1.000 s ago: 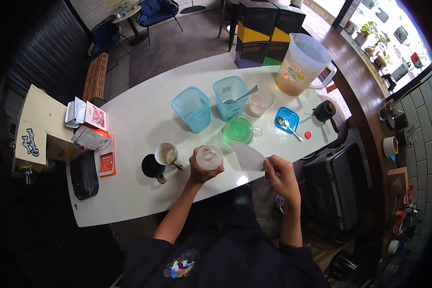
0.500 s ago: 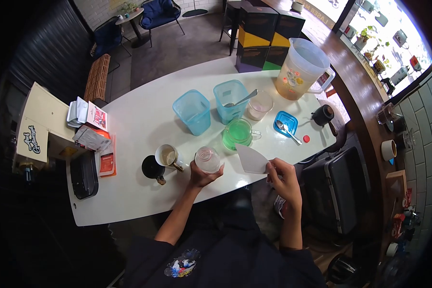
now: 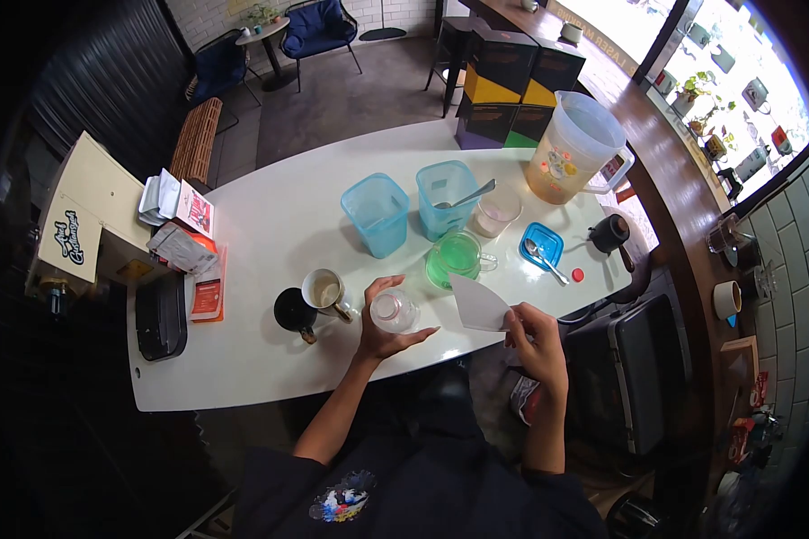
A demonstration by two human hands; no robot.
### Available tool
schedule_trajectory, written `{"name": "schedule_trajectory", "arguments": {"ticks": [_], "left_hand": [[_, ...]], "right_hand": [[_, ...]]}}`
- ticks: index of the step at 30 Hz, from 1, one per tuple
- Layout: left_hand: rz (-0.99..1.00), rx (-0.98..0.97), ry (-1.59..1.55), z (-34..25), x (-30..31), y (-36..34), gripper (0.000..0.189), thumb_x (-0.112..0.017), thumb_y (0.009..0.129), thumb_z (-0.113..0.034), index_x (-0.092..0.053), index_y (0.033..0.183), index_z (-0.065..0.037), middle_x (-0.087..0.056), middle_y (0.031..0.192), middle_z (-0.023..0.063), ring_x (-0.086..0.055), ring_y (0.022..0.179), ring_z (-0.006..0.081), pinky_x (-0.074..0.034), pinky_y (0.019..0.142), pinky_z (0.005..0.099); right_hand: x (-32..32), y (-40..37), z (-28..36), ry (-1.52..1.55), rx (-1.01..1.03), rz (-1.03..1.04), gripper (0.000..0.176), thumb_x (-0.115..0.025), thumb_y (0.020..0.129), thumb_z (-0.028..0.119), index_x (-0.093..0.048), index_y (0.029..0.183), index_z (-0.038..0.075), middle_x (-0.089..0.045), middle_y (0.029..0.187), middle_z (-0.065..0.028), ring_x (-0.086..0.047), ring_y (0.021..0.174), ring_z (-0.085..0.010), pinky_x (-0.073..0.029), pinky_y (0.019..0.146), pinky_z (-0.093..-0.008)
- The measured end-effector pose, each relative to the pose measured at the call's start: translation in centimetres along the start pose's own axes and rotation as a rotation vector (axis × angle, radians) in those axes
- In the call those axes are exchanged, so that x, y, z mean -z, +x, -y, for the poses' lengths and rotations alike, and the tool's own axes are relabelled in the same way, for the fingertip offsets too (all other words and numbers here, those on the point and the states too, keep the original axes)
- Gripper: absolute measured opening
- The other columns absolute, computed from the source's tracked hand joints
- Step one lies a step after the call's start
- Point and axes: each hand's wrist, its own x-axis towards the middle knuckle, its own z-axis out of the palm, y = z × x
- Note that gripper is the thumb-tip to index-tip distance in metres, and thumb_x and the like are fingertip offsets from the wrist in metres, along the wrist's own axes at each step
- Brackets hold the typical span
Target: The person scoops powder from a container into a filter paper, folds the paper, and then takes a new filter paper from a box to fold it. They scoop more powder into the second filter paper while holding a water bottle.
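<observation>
My left hand (image 3: 379,337) cradles a small clear plastic bottle (image 3: 395,310), its round end facing me, with the thumb and fingers partly spread around it. My right hand (image 3: 537,340) pinches the corner of a white, wedge-shaped piece of paper (image 3: 479,304), which looks like a folded filter. Just beyond the paper stands a glass cup of green liquid (image 3: 454,258). To the left of the bottle are a light mug (image 3: 325,289) and a black mug (image 3: 294,311). Further back are a blue plastic container (image 3: 375,216) and a second blue container (image 3: 430,205) with a spoon in it.
A large pitcher of brownish liquid (image 3: 557,166) stands at the back right, by stacked dark boxes (image 3: 499,81). A blue lid (image 3: 541,241) with spoons, a red cap (image 3: 577,275) and a dark pot (image 3: 609,234) lie rightward. Packets (image 3: 184,251) sit at the left edge.
The bottle has turned in my left hand so its round end faces me more, and the fingers around it have spread. My right hand still pinches the paper. The camera view has shifted slightly.
</observation>
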Motion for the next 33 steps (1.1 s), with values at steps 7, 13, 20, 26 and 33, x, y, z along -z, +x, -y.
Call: {"name": "schedule_trajectory", "arguments": {"ticks": [7, 13, 20, 26, 33], "left_hand": [[-0.062, 0.175, -0.105, 0.9, -0.8, 0.2, 0.085, -0.089, 0.068, -0.022, -0.034, 0.13, -0.002, -0.047, 0.12, 0.0146, -0.054, 0.107, 0.0266, -0.046, 0.093, 0.0407], [-0.111, 0.073, 0.292, 0.8, -1.9, 5.9, 0.089, -0.082, 0.077, -0.032, -0.027, 0.138, 0.002, -0.042, 0.125, 0.0218, -0.043, 0.119, 0.0374, -0.037, 0.102, 0.047], [-0.17, -0.023, 0.218, 1.7, -4.1, 8.5, 0.093, -0.079, 0.08, -0.034, -0.022, 0.142, 0.003, -0.041, 0.129, 0.0269, -0.043, 0.121, 0.0433, -0.038, 0.1, 0.0499], [-0.182, 0.061, 0.247, 0.3, -4.1, 8.0, 0.095, -0.08, 0.078, -0.035, -0.023, 0.143, 0.005, -0.041, 0.134, 0.0297, -0.044, 0.122, 0.0454, -0.04, 0.1, 0.0489], [-0.187, 0.028, 0.433, -0.5, -3.8, 6.6, 0.097, -0.078, 0.08, -0.039, -0.021, 0.144, 0.008, -0.038, 0.135, 0.0316, -0.043, 0.124, 0.046, -0.038, 0.103, 0.0512]], "right_hand": [[0.7, -0.3, -0.5, -0.008, -0.027, -0.021, 0.02, -0.055, 0.097, 0.008, -0.059, 0.083, -0.006, -0.056, 0.063, -0.0071, -0.057, 0.056, -0.0103, -0.044, 0.054, -0.0259], [0.6, -0.5, -0.5, -0.001, -0.017, -0.022, 0.022, -0.054, 0.099, 0.01, -0.059, 0.084, -0.005, -0.056, 0.061, -0.0035, -0.056, 0.055, -0.0074, -0.043, 0.053, -0.023], [1.0, -1.0, -0.8, 0.001, -0.032, -0.043, 0.023, -0.054, 0.099, 0.011, -0.059, 0.083, -0.005, -0.057, 0.062, -0.0032, -0.056, 0.055, -0.0075, -0.043, 0.053, -0.0232], [1.3, -1.6, -0.8, 0.007, -0.102, -0.052, 0.018, -0.057, 0.095, 0.009, -0.061, 0.086, -0.007, -0.059, 0.066, -0.01, -0.058, 0.058, -0.0118, -0.044, 0.055, -0.0274], [1.3, -1.8, -0.4, 0.011, -0.126, -0.06, 0.018, -0.057, 0.095, 0.009, -0.061, 0.086, -0.006, -0.059, 0.066, -0.0097, -0.058, 0.058, -0.012, -0.044, 0.055, -0.0276]]}}
